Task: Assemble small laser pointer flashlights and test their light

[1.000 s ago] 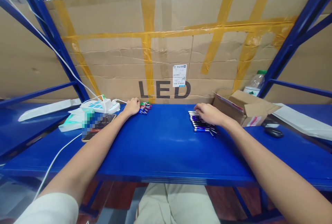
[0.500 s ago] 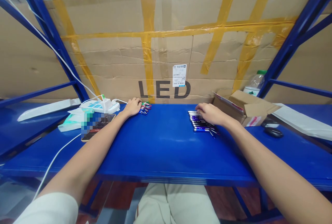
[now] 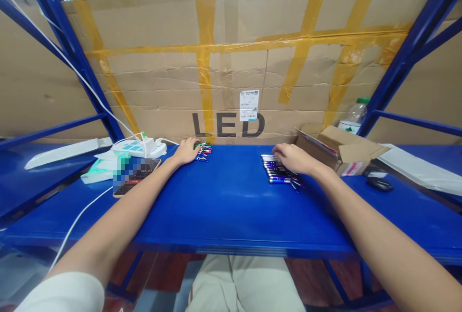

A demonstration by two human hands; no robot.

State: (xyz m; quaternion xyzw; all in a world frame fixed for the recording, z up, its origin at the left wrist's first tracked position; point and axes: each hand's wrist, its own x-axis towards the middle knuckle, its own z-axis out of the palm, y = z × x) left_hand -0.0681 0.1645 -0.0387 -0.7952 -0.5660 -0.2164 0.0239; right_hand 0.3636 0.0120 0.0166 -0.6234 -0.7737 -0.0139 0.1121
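Note:
Near the back edge of the blue tabletop, my left hand [image 3: 188, 151] rests beside and partly over a small pile of metal clips [image 3: 203, 151] in green, red and blue. Its fingers are bent loosely and touch the pile; whatever lies under the palm is hidden. On the right, my right hand [image 3: 291, 157] lies over a row of slim metal tubes [image 3: 277, 173], silver, black, purple and blue, set side by side. Small clips hang at their right ends. The fingers are slightly bent on top of the row, not wrapped round any tube.
A phone [image 3: 139, 177], a white power strip [image 3: 135, 147] and a teal-white packet [image 3: 103, 165] lie at the left. An opened cardboard box [image 3: 346, 150], a bottle [image 3: 355, 115] and a black mouse [image 3: 379, 184] are at the right. A cardboard wall [image 3: 162, 90] closes the back.
My left hand has moved slightly to the right, and the clips beside it have shifted a little. My right hand and the row of tubes look the same.

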